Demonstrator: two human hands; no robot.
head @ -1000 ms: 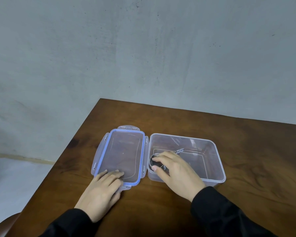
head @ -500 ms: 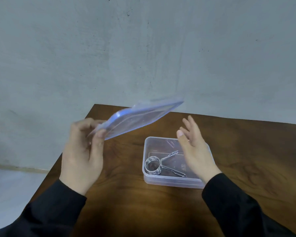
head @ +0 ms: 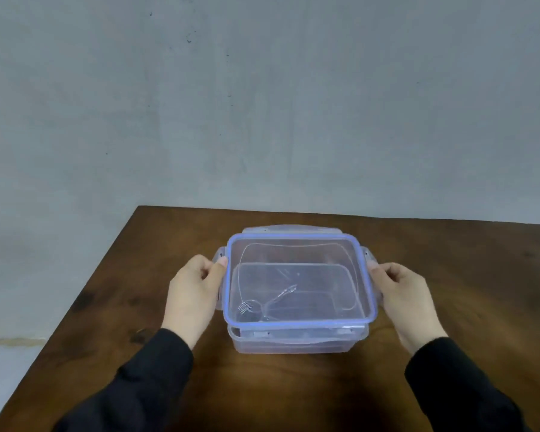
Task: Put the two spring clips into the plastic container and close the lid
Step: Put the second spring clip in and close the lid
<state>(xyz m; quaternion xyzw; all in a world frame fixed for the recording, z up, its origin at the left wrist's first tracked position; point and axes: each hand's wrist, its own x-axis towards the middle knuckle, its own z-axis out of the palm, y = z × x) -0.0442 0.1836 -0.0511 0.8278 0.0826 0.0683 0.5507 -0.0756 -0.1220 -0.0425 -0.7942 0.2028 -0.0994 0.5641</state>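
The clear plastic container (head: 293, 342) stands on the brown wooden table. Its transparent lid (head: 300, 322), with a blue seal around the rim, lies on top of it. Through the lid a metal spring clip (head: 264, 302) shows at the container's near left; I cannot make out a second clip apart from it. My left hand (head: 192, 294) grips the lid's left edge by the side latch. My right hand (head: 404, 294) grips the right edge by the opposite latch. The near latch flap hangs down over the container's front.
The wooden table (head: 138, 307) has its left edge close to my left arm and its far edge against a grey wall (head: 262, 104). Pale floor shows beyond the table's left edge.
The lid, lifted in my left hand half a second ago, now lies on the container. My right hand has moved from above the container to the lid's right edge.
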